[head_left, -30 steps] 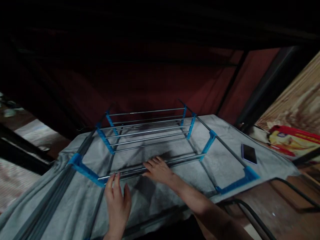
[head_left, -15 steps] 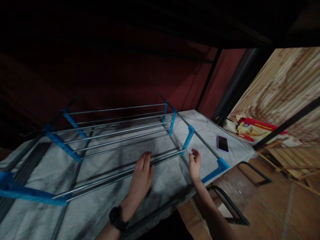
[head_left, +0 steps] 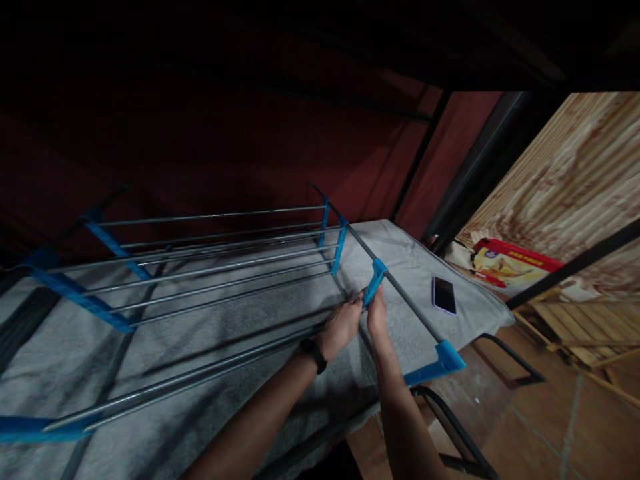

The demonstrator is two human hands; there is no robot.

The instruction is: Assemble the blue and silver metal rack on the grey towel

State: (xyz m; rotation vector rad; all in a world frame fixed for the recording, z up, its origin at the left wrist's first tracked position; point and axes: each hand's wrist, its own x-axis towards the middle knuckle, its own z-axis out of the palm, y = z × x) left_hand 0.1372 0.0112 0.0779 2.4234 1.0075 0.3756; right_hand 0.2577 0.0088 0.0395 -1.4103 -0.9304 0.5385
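Observation:
A rack of grey metal tubes and blue plastic brackets lies on its side on a grey cloth-covered surface (head_left: 185, 353). My left hand (head_left: 341, 330), with a dark watch at the wrist, is closed over the right end of a pair of metal tubes (head_left: 200, 370), its fingertips at the lower end of a blue bracket (head_left: 375, 281). Against the right side of that bracket, my right hand (head_left: 377, 315) is closed around its lower part. The joint between tubes and bracket is hidden by my fingers. The bracket's top sits on a long grey side pole (head_left: 413, 307).
A phone (head_left: 444, 295) lies on the cloth at the right. Another blue bracket (head_left: 445, 360) is at the near end of the pole. Beyond the edge are a red and yellow package (head_left: 517, 265), wooden slats (head_left: 580, 327) and black metal bars (head_left: 460, 427).
My left hand has slid right along the tubes to the blue bracket. My right hand has moved slightly left and up and closed on the bracket. The view has shifted a little right.

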